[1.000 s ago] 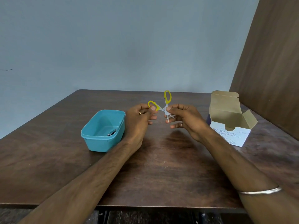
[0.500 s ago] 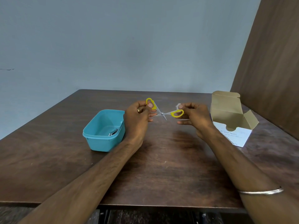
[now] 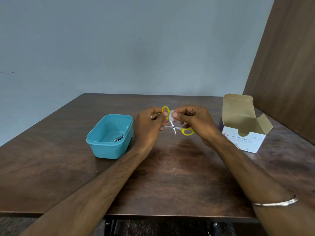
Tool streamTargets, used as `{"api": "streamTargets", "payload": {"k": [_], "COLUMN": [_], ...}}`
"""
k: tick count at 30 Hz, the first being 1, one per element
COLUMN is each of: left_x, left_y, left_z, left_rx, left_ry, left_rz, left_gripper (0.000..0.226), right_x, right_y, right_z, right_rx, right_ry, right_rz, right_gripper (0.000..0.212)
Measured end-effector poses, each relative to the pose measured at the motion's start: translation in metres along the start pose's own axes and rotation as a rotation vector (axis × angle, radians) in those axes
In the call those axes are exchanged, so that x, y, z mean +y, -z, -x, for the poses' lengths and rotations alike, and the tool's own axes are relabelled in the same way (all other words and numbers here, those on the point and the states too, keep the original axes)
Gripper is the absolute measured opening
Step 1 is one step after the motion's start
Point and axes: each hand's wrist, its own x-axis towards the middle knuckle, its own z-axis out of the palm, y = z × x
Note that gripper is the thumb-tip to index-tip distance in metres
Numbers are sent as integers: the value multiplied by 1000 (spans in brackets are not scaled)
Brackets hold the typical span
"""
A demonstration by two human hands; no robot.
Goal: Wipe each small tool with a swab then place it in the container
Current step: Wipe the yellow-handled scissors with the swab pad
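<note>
We are in the wiping step: our left hand (image 3: pixel 150 124) pinches the upper yellow loop of the scissors (image 3: pixel 173 127), which hang open in the air between both hands, above the tabletop (image 3: pixel 179 176), the blades crossed at the pivot and the other loop low by the right palm. Our right hand (image 3: pixel 194 121) pinches the white swab (image 3: pixel 171 115) between thumb and fingertips, pressed against the scissors just below the held loop. The container (image 3: pixel 109 147) stands to the left, just beside our left wrist, with one metal tool (image 3: pixel 118 138) already lying in it; the swab box (image 3: pixel 245 126) sits open on the right. We judge the scissors only partly wiped, so the next move calls for drawing the swab down the blade towards the tip, minding the edges, then the other blade, and then carrying the scissors left and lowering them into the container
</note>
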Motion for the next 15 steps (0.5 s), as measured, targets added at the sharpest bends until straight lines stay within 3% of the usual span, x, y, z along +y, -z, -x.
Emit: {"api": "streamTargets", "payload": {"k": [15], "left_x": [-6], "left_y": [1], "left_z": [-3], "left_rx": [1], "left_ry": [-18], "left_rz": [-58], "left_gripper": [7], "right_x": [4], "right_y": [1], "right_z": [-1], "right_rx": [-47], "right_ry": [1], "right_rz": [135], "right_gripper": [3]}}
